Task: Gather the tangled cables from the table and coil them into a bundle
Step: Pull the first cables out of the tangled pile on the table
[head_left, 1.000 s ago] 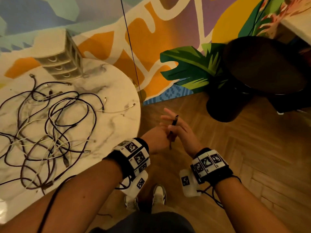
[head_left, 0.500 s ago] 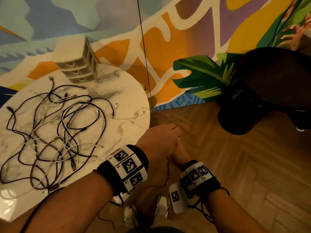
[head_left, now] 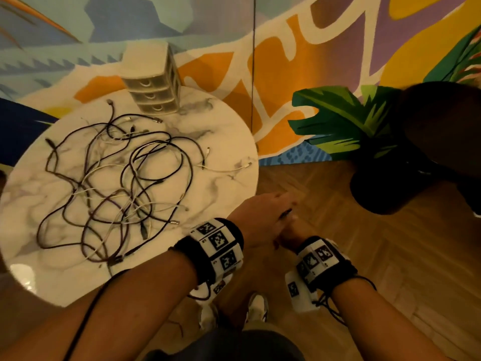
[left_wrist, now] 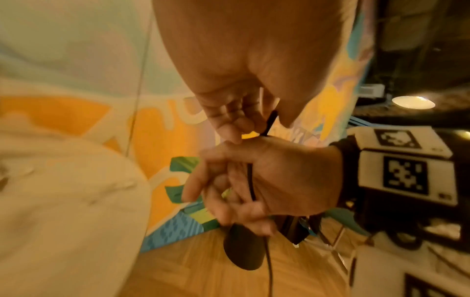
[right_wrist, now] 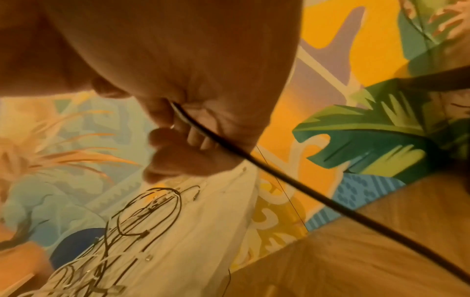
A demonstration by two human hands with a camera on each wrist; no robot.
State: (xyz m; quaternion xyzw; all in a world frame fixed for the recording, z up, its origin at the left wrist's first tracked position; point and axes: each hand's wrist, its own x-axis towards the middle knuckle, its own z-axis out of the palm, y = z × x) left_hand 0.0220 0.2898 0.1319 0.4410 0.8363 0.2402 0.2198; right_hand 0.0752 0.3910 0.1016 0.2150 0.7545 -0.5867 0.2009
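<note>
Tangled black and white cables [head_left: 114, 186] sprawled loose, uncoiled, across the round marble table [head_left: 229, 142].

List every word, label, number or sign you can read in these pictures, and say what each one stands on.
No readable words or numbers anywhere.
Left wristband: black-and-white square code markers, patterns only, no text.
Right wristband: the same kind of markers; small marks at their corners are too blurred to read.
Wall mural: large white curved shapes, not legible as letters.
Drawer unit: no label visible.
</note>
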